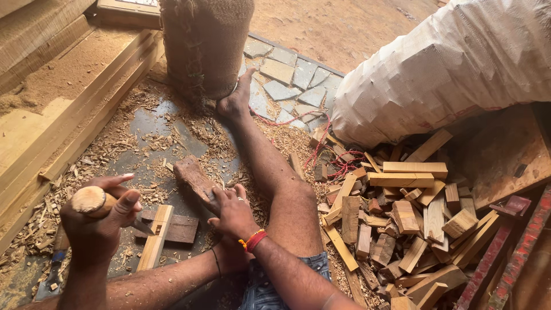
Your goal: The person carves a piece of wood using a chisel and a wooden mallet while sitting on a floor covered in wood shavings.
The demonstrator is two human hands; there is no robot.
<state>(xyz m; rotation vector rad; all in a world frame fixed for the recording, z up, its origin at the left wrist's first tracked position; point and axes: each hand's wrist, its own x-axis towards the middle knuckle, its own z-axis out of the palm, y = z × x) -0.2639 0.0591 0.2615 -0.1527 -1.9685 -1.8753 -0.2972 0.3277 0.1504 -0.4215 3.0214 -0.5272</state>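
Observation:
My left hand [100,229] is closed around the round wooden handle of a tool [89,201]; its dark metal blade [144,225] points right, above a pale slat [155,241] and a dark flat block [182,228]. My right hand [232,212], with a red and orange band at the wrist, grips the near end of a rough reddish piece of wood [194,177] that rests slanted on the floor. The two hands are about a hand's width apart. My right leg stretches forward, and its foot [235,102] presses against a burlap-wrapped post [204,46].
A heap of short cut wood blocks [402,229] lies to the right, below a big white woven sack [453,69]. Long planks [74,120] run along the left. Shavings and sawdust cover the grey floor [149,123]. A blue-handled tool [56,258] lies at lower left.

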